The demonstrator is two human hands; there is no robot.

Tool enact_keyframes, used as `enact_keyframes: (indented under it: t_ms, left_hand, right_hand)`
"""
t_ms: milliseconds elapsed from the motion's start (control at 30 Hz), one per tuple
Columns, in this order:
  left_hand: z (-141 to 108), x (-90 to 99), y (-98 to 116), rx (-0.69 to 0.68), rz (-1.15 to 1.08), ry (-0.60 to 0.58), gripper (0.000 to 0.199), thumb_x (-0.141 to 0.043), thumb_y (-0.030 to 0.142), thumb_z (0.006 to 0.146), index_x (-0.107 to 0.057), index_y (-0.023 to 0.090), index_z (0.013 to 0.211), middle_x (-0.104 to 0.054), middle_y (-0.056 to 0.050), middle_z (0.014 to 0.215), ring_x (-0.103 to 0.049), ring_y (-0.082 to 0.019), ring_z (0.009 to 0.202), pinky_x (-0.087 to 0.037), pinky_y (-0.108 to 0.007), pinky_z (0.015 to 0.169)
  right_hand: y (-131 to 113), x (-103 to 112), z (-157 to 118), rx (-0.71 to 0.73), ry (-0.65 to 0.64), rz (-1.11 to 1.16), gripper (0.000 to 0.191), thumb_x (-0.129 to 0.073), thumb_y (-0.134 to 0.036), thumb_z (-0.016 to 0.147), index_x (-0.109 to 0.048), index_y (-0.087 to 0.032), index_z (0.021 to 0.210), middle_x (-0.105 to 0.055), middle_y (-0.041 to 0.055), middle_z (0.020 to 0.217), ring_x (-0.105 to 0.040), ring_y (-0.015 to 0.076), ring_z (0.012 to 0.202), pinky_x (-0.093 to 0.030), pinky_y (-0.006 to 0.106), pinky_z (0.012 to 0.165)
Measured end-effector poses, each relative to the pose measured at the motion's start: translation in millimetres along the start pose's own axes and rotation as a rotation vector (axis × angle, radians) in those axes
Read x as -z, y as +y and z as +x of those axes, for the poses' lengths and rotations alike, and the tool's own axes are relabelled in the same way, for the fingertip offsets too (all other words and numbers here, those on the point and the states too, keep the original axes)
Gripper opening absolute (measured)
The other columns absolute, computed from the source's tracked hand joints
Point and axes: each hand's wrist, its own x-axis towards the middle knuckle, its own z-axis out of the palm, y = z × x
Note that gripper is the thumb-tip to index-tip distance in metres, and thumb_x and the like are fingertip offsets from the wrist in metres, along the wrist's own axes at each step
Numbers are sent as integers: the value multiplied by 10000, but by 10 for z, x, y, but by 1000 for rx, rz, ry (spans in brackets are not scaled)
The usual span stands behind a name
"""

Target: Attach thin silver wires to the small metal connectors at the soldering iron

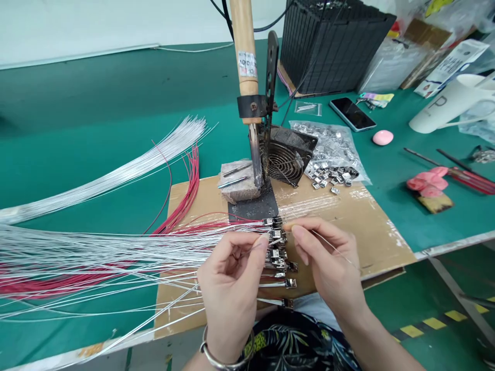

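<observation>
Two pinches, fingertips facing: left hand (234, 282) on wire (247, 251) (mostly hidden), right hand (328, 252) on thin strand (331, 246).

The left hand (232, 283) hides some white wires (100, 247), which run off the left edge; the top edge cuts off the wooden handle (242, 31), and some label marks (246, 63) seem too small to read

The green counter (88, 141) carries a cardboard sheet (344, 234) along its near edge, with a fanned bundle of white wires (127, 173) to the left. Toward the right lie a clear bag of metal connectors (328, 144), a smartphone (352, 114), a pink egg-shaped object (382, 137), a white mug (443, 108) and a yellowish sponge (440, 205).
</observation>
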Motion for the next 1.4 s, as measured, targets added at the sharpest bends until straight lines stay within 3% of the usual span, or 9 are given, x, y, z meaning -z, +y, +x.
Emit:
enact_keyframes:
  t_ms: [167,333,700,833,1067,1400]
  left_hand:
    - [10,10,-33,-10,-12,-1,67,-775,196,894,-738,211,840,-707,29,736,-622,-82,653,-508,-125,611]
    - [22,4,-35,-35,-13,-8,76,-771,193,898,-737,217,835,-703,39,731,-614,-71,644,-501,-109,606]
    - [6,14,-32,-44,9,5,64,-777,188,887,-742,209,837,-713,26,731,-632,-81,647,-518,-115,604]
    - [5,-11,-5,-102,55,34,78,-769,159,871,-736,202,814,-708,29,698,-641,-78,618,-513,-107,576]
    - [-83,15,-46,-220,178,25,103,-753,124,867,-735,223,847,-701,37,699,-607,-76,571,-494,-123,532]
    - [-105,30,-84,-304,206,47,131,-737,96,877,-730,226,888,-694,33,736,-619,-88,610,-477,-148,518]
  right_hand:
    - [-61,4,-66,168,-64,-222,208,-640,-214,1000,-825,-293,1056,-676,-14,795,-539,119,667,-439,275,637]
    - [-105,-17,-94,232,-80,-277,210,-639,-182,988,-818,-277,1042,-703,-15,797,-606,134,743,-460,282,672]
    - [-102,-2,-77,110,-90,-219,174,-647,-254,995,-817,-275,1025,-656,-16,764,-537,109,659,-419,250,602]
    - [-106,-2,-68,25,-115,-161,176,-679,-312,978,-812,-232,894,-611,-19,700,-488,97,611,-394,237,573]
    - [-48,4,1,-196,-161,11,352,-764,-375,916,-671,-182,637,-476,-53,554,-391,78,550,-341,211,532]
    - [-38,67,-34,-192,-196,11,208,-742,-418,941,-811,-236,867,-568,-28,651,-432,90,595,-315,233,533]
